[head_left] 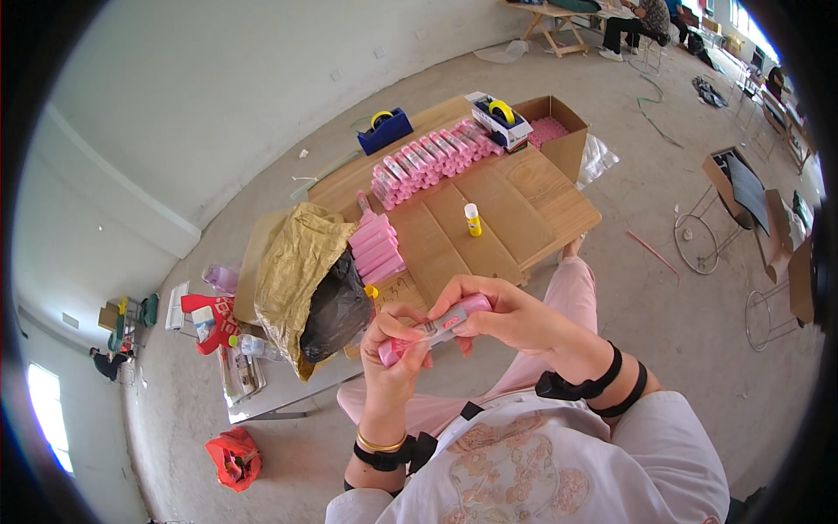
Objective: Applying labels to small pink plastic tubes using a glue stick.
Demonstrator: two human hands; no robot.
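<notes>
Over my lap, my left hand [397, 339] and my right hand [502, 313] grip a small pink roll [477, 304] with a grey and white label around its middle. The roll is tilted, its left end lower; the fingers of both hands press on the label. Beyond my hands, a yellow glue stick [473, 225] with a white cap stands upright on a flattened cardboard sheet [506, 201]. Left of it lie plain pink rolls [377, 244]. Behind these is a stacked pile of labelled pink rolls [428, 164].
A blue tape dispenser [385, 133] and another in a box [501, 124] stand at the table's far side, beside a cardboard carton [566, 144] of pink pieces. A gold bag [292, 253] with black lining [336, 310] lies left. A red bag [234, 458] rests on the floor.
</notes>
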